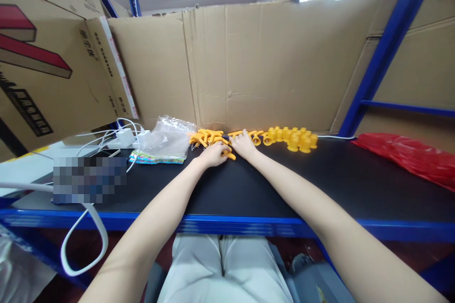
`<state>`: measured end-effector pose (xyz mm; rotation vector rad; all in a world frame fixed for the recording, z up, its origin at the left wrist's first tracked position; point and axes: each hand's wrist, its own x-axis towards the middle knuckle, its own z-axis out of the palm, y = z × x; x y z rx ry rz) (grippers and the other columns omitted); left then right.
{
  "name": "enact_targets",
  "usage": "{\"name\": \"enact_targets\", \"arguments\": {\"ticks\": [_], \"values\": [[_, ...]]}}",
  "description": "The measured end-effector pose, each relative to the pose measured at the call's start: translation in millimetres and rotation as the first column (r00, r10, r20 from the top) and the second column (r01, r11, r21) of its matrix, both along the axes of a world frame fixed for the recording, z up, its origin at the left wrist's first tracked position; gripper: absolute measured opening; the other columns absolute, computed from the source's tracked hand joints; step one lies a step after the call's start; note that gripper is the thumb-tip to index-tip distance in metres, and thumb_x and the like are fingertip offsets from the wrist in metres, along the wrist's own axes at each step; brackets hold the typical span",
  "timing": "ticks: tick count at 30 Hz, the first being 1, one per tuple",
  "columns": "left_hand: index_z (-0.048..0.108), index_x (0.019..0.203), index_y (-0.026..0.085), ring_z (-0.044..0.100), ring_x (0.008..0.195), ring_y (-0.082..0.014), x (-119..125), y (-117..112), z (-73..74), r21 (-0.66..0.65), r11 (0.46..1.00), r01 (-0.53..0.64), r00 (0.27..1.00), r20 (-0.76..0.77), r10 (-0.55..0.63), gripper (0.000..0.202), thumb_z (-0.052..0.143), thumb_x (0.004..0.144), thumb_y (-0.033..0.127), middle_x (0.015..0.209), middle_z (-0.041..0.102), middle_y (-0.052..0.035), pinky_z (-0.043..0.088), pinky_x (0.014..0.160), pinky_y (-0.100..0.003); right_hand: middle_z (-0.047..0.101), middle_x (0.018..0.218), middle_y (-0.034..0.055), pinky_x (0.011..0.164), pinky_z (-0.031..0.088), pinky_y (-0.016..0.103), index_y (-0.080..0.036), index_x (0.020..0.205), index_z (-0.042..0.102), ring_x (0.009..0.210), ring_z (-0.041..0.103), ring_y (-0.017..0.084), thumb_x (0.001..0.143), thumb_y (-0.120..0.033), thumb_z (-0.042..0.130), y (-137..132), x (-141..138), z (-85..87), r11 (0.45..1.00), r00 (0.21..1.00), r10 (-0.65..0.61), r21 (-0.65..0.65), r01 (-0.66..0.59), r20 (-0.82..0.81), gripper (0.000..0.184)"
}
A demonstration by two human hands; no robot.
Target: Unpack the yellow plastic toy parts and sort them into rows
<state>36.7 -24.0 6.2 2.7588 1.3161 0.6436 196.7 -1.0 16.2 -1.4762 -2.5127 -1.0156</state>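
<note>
My left hand [215, 154] is curled at the front of a loose pile of orange stick-like plastic pieces [206, 136], with one orange piece [231, 155] poking out from its fingers. Close beside it, my right hand [243, 145] bends down over the row of orange pieces against the cardboard. Its fingers are drawn together, and what lies under them is hidden. Just right of that hand, a yellow cup-shaped piece [267, 139] lies on its side, its round opening facing me. Several more yellow cups [293, 135] stand grouped together further right.
A tall cardboard sheet [277, 66] backs the black tabletop [227, 189]. Clear plastic bags [170, 137], white chargers [125, 137] and looping cables lie left. A red plastic bag [405, 156] lies far right, by a blue post [387, 52]. The table's blue front edge [241, 225] crosses before my lap.
</note>
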Motion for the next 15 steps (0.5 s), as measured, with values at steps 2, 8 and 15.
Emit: {"name": "enact_targets", "arguments": {"ticks": [2, 8, 15], "values": [[0.065, 0.105, 0.017, 0.058, 0.097, -0.0201, -1, 1, -0.3, 0.001, 1.000, -0.025, 1.000, -0.009, 0.025, 0.028, 0.058, 0.078, 0.019, 0.104, 0.060, -0.0090, 0.047, 0.092, -0.036, 0.067, 0.106, 0.0215, 0.100, 0.024, 0.050, -0.005, 0.120, 0.058, 0.099, 0.061, 0.029, 0.092, -0.013, 0.031, 0, 3, 0.2, 1.000, 1.000, 0.014, -0.010, -0.014, -0.022, 0.040], [0.066, 0.100, 0.017, 0.060, 0.089, -0.0199, 1, -3, 4.3, -0.023, 0.998, -0.064, 0.998, -0.003, 0.064, 0.024, 0.058, 0.077, 0.018, 0.093, 0.064, -0.0076, 0.049, 0.087, -0.035, 0.066, 0.107, 0.0199, 0.101, 0.023, 0.049, -0.007, 0.119, 0.058, 0.099, 0.061, 0.028, 0.092, -0.012, 0.028, 0, 5, 1.0, 1.000, 1.000, -0.010, -0.022, 0.010, -0.027, 0.041], [0.066, 0.103, 0.017, 0.063, 0.081, -0.0210, 4, -9, 7.3, -0.077, 0.993, -0.093, 0.996, 0.013, 0.094, 0.031, 0.057, 0.073, 0.015, 0.079, 0.066, -0.0046, 0.050, 0.081, -0.033, 0.060, 0.120, 0.0196, 0.100, 0.024, 0.053, -0.011, 0.133, 0.049, 0.108, 0.056, 0.031, 0.091, -0.014, 0.031, -5, 6, -0.9, 0.996, 0.990, -0.043, -0.086, 0.032, -0.134, 0.045]]}}
